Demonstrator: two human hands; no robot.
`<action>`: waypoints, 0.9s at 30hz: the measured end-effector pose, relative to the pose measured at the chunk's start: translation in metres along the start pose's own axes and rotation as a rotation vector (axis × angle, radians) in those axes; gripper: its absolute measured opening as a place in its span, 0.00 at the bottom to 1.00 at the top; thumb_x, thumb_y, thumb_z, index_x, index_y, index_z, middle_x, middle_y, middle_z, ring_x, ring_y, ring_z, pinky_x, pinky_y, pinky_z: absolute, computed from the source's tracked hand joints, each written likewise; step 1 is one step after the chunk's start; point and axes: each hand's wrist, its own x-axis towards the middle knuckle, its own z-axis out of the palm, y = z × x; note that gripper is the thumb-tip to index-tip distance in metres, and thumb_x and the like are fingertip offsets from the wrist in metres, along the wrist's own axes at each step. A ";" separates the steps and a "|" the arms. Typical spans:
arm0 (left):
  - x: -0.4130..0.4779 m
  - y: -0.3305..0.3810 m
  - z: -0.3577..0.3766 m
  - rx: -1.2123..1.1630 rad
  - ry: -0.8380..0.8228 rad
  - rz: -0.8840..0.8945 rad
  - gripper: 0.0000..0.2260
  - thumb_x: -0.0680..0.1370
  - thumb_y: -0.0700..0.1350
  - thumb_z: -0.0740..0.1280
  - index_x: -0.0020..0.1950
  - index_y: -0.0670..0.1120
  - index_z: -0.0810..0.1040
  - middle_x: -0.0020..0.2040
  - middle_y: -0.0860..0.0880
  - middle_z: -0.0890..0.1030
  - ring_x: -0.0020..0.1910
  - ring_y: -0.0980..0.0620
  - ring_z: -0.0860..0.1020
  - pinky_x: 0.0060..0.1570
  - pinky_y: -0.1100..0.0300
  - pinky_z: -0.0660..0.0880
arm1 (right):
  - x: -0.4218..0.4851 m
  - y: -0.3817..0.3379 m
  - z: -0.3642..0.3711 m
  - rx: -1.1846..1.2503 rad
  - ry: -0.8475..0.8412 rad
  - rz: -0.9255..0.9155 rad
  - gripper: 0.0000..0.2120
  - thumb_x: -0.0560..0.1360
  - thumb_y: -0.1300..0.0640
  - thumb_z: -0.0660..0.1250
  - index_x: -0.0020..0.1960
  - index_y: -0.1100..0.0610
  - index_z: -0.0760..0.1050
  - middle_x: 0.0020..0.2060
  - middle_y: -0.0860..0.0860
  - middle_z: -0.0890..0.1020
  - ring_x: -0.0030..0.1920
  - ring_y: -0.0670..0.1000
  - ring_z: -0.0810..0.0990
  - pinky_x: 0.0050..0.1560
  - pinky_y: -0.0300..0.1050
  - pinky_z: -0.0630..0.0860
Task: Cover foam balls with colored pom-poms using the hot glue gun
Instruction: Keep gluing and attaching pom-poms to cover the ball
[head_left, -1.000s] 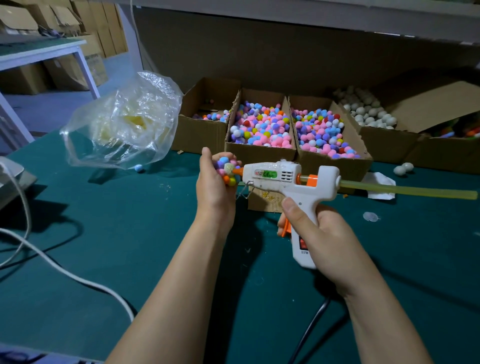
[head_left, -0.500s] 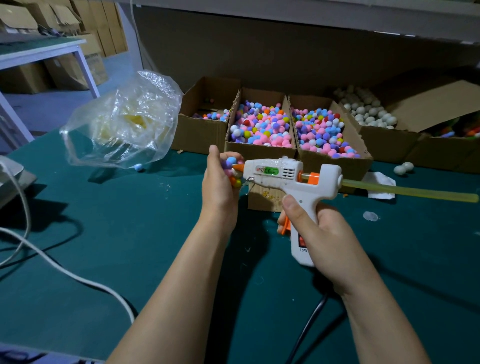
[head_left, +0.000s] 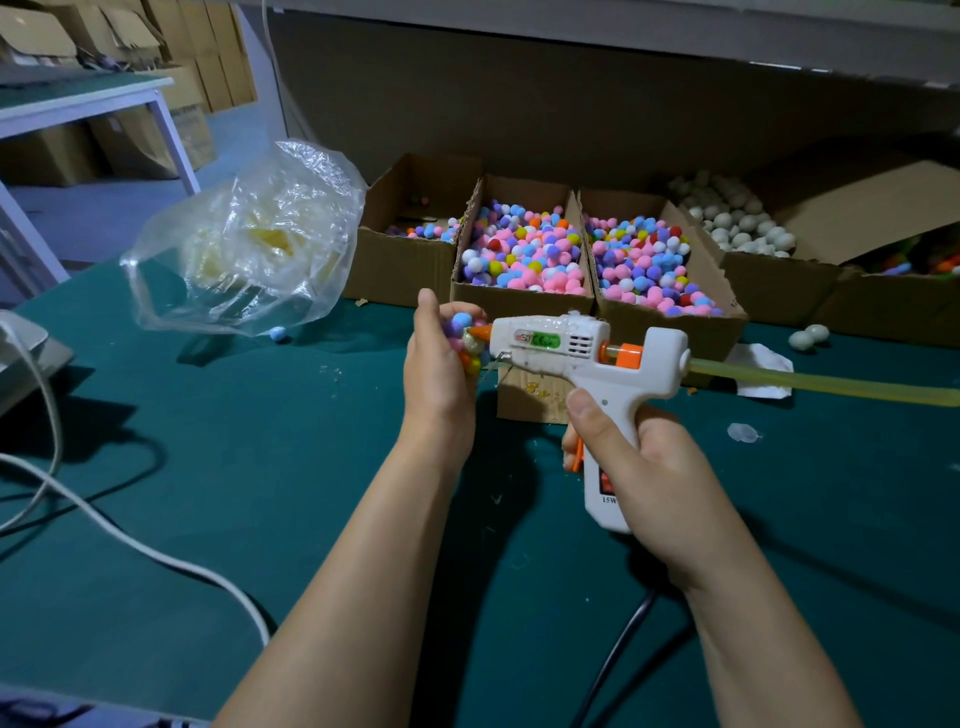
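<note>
My left hand (head_left: 439, 371) grips a foam ball partly covered in coloured pom-poms (head_left: 467, 340) above the green table. My right hand (head_left: 641, 467) grips the handle of a white hot glue gun (head_left: 582, 358), a finger on its orange trigger. The gun's orange nozzle touches a bare spot on the ball. A yellowish glue stick (head_left: 810, 382) juts from the gun's back to the right. Two cardboard boxes of pom-poms (head_left: 522, 249) (head_left: 649, 265) stand just behind the hands. A box of white foam balls (head_left: 737, 223) stands farther right.
A clear plastic bag (head_left: 249, 239) sits at the left. A third box (head_left: 410, 260) holds a few pom-poms. A white cable (head_left: 130, 540) crosses the green table (head_left: 234, 467). A cardboard scrap (head_left: 530, 395) lies under the gun. Loose white balls (head_left: 808, 335) lie at right.
The ball and the gun stay together; my left hand has shifted slightly, turning the ball against the nozzle. The gun's position is nearly the same.
</note>
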 end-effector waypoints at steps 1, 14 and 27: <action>0.000 0.000 0.000 0.000 0.002 0.006 0.27 0.84 0.54 0.54 0.28 0.50 0.79 0.30 0.52 0.79 0.31 0.57 0.77 0.35 0.62 0.71 | 0.000 0.000 0.000 0.000 0.006 0.002 0.19 0.65 0.35 0.61 0.36 0.51 0.76 0.26 0.42 0.78 0.27 0.37 0.75 0.31 0.27 0.68; 0.003 0.001 -0.002 -0.011 0.033 0.044 0.22 0.84 0.53 0.53 0.35 0.47 0.76 0.30 0.53 0.78 0.30 0.56 0.75 0.36 0.61 0.70 | -0.001 0.000 -0.002 0.013 -0.027 -0.002 0.18 0.64 0.35 0.61 0.40 0.49 0.76 0.28 0.42 0.80 0.29 0.38 0.76 0.32 0.26 0.69; 0.003 0.001 -0.002 -0.053 0.037 0.039 0.23 0.84 0.54 0.53 0.35 0.48 0.77 0.30 0.52 0.79 0.31 0.56 0.76 0.36 0.62 0.71 | -0.001 0.000 -0.003 0.007 -0.018 0.004 0.18 0.65 0.37 0.61 0.39 0.51 0.77 0.26 0.41 0.79 0.28 0.37 0.76 0.30 0.25 0.68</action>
